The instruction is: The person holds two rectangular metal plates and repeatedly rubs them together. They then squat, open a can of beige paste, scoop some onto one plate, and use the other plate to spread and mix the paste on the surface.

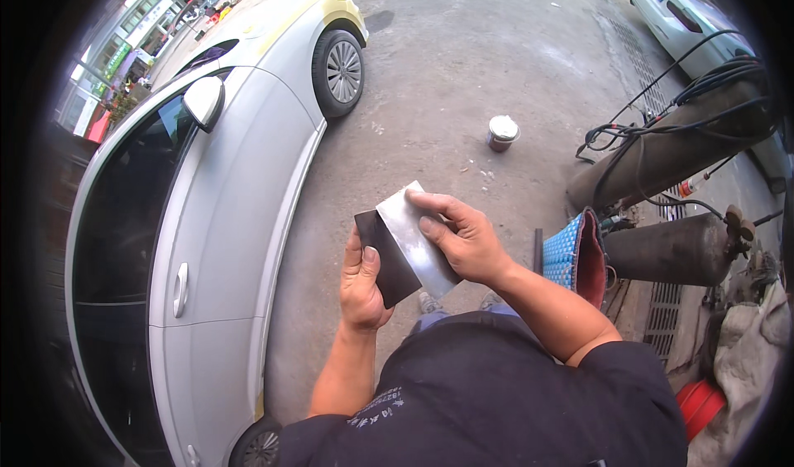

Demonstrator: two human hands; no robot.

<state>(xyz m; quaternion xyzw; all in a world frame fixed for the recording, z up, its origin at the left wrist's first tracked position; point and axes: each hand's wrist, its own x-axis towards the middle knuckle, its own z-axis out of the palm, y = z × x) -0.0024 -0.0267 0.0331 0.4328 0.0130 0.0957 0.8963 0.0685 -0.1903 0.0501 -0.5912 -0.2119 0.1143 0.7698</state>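
In front of my body, my left hand (361,289) holds a flat, dark rectangular plate (385,256) along its edge, with the thumb on the face. My right hand (465,234) grips a thin, shiny metal plate (411,239), thumb and fingers on its upper right part. The metal plate lies against the dark one and partly overlaps it, both tilted the same way. Whether anything is smeared between them I cannot tell. To my left stands a pale grey car (236,194) with yellowish patches near its front.
A small tub (501,134) with white stuff on top stands ahead on the concrete. At right are two gas cylinders (678,148) with black hoses (728,70), a blue patterned bag (564,248), a red round object (701,407) and another car (695,20).
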